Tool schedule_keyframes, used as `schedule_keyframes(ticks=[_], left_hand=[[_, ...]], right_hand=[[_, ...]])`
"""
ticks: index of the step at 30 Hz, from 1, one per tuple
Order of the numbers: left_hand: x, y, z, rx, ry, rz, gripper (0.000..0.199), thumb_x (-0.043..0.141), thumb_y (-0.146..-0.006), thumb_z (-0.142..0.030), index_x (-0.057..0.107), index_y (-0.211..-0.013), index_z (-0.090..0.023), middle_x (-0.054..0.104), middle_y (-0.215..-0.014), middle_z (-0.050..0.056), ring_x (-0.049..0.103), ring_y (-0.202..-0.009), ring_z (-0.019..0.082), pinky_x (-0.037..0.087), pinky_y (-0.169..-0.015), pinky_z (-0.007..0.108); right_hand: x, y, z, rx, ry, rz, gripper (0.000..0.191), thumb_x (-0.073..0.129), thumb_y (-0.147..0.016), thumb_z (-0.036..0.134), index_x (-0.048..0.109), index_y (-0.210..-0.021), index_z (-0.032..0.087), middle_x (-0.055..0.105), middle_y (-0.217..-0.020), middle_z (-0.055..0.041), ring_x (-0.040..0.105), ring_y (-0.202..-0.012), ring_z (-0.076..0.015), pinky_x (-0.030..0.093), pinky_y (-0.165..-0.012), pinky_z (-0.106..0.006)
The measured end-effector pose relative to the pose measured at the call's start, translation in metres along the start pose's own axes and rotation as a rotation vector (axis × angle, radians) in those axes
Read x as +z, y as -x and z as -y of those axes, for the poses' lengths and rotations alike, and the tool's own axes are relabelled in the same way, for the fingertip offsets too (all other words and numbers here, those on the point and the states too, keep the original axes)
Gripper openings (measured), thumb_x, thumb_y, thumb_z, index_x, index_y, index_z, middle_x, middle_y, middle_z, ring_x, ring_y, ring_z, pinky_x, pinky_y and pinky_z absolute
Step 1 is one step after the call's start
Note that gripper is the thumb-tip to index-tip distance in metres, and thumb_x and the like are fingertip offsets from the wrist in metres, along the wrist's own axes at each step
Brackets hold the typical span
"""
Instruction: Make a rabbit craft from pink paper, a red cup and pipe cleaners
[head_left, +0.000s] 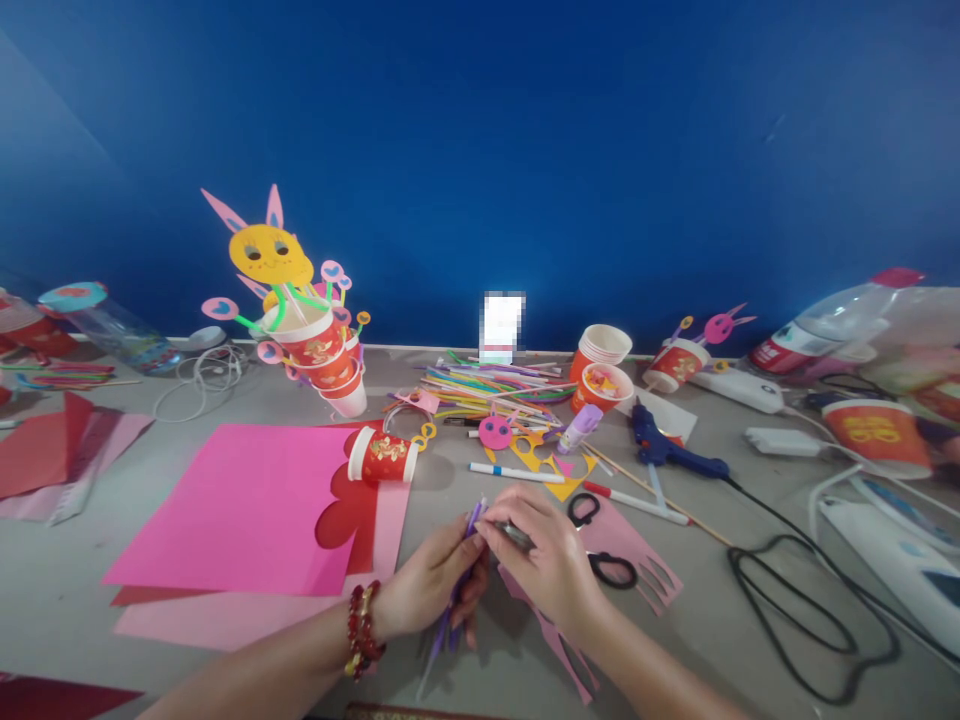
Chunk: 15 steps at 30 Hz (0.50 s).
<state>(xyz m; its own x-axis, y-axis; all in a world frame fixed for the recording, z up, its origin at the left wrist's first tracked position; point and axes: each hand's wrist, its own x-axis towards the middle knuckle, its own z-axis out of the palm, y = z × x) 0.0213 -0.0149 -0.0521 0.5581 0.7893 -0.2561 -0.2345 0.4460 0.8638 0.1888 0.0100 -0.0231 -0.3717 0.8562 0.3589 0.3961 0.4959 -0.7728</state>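
Observation:
My left hand, with a red bead bracelet at the wrist, is closed around a few thin purple straws; they slant down toward the table's front edge. My right hand meets it, thumb and fingertips pinched at the straws' upper end. Something greyish shows under the right fingers, too hidden to name. Beside the right hand lie black-handled scissors, partly covered by that hand, and cut pink paper. Ahead of the hands are a blue-capped marker and a pink paper bunny face.
Pink and red sheets lie left, with a red paper cup on its side. Behind stand decorated stacked cups and a pile of coloured straws. Right are a blue glue gun, its black cord and a bottle.

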Motion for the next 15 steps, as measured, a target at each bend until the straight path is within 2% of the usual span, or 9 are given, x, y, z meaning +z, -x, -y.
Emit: schedule_keyframes(ticks=[15], left_hand=[[-0.0008,0.0018,0.0017,0.013,0.006,0.014,0.033,0.046,-0.093,-0.052,0.045,-0.087,-0.020,0.043,-0.057,-0.010,0.038,-0.033,0.002,0.053,-0.040,0.020]], right_hand=[[0.0008,-0.0001,-0.0008,0.004,-0.011,-0.007,0.008,0.060,-0.091,0.018,0.063,-0.085,0.022,0.061,-0.084,-0.0017,0.060,-0.080,-0.0166,0.046,-0.073,-0.027]])
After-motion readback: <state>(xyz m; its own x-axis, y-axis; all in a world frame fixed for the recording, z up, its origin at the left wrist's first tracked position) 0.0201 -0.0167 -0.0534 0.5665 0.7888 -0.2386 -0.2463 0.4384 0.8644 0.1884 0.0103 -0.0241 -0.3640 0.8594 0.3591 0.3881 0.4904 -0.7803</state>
